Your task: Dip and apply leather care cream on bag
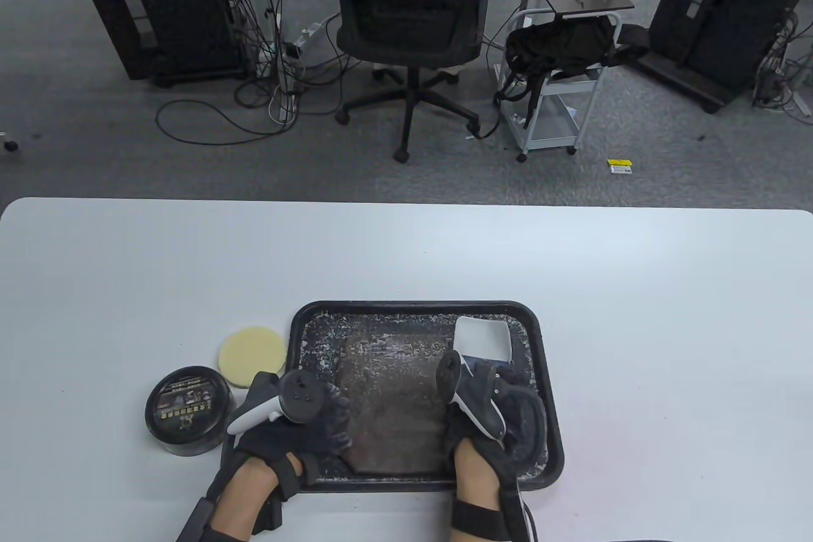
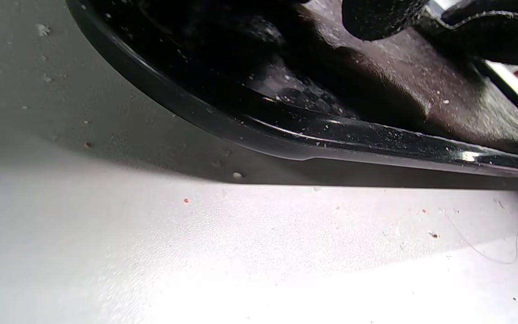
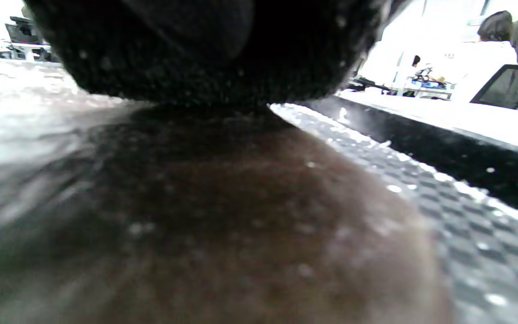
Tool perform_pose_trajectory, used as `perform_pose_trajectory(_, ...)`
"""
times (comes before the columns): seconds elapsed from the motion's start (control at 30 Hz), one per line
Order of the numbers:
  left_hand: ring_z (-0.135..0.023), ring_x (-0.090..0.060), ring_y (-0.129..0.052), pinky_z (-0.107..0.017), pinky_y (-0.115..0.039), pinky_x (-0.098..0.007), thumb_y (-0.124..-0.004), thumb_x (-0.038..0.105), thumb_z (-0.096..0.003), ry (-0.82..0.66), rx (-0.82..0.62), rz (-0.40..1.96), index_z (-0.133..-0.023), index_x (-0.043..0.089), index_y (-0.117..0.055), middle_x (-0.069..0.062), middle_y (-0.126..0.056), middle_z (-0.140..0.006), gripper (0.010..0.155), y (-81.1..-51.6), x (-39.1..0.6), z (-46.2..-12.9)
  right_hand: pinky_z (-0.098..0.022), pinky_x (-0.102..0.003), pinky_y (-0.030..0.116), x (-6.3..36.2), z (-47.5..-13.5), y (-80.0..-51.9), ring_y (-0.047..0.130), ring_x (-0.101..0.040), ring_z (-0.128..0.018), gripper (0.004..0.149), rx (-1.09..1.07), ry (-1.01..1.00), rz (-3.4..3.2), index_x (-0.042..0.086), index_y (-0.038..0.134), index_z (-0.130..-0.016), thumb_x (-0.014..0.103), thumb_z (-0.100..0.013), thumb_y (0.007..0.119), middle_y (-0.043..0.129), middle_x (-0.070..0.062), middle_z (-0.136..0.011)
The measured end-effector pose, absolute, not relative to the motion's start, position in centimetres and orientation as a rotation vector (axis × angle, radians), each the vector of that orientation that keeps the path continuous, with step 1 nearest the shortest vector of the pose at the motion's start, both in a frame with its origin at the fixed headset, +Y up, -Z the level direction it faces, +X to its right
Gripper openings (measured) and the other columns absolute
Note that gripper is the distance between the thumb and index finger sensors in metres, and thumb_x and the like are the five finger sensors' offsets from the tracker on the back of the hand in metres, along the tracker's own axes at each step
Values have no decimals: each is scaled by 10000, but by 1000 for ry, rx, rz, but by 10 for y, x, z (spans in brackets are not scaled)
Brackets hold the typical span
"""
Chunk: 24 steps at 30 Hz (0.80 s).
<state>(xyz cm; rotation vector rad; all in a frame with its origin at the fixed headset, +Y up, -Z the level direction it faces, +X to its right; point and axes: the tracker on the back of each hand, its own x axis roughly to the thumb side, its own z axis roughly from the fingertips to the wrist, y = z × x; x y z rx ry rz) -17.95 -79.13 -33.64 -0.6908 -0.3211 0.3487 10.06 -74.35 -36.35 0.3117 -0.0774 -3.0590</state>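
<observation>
While the brown bag point(image 1: 390, 402) lies flat in the black tray point(image 1: 551, 440) at the tabletop's point(image 1: 635, 288) six o'clock, the left hand point(image 1: 298, 418) rests at its nine o'clock edge. Right hand point(image 1: 489, 408) rests at its three o'clock edge; I cannot tell either hand's fingers. Closed cream tin point(image 1: 187, 410) and yellow sponge point(image 1: 251, 357) sit at the tray's nine o'clock.

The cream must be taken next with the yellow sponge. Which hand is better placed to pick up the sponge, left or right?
Probably the left hand. It rests at the left edge of the tray, close to the sponge and the closed cream tin. The right hand is on the tray's far side, beyond the brown bag.
</observation>
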Motion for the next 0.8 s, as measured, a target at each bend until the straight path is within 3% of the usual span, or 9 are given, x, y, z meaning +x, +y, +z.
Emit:
perform_pose_trajectory(0.3,-1153,-220,-32,-751,21,-553,-674,630,-563,-333,-704,296,-1132,383,-171,87,-60,-1209,798,-792,-178,-335,-672,-552,606,93,-364,-742,799,-390,-881,541,291,-128,-3003,258,786,-889,151,-360,749,758,-113,-971)
perform_pose_trajectory(0.73,-1151,-218,-33,-756,8,-555,-687,634,-553,-317,-692,244,-1110,381,-88,73,-37,-1200,856,-791,-173,-335,-672,-550,609,34,-359,-750,793,-392,-877,540,-6,-161,-2947,249,781,-892,158,-360,753,755,-112,-966)
perform_pose_trajectory(0.8,-1152,-222,-39,-758,3,-558,-688,636,-551,-317,-689,240,-1078,374,-10,67,-37,-1201,899,-791,-173,-335,-671,-553,610,24,-358,-752,796,-398,-874,541,-51,-149,-2944,240,777,-895,156,-361,754,752,-120,-966)
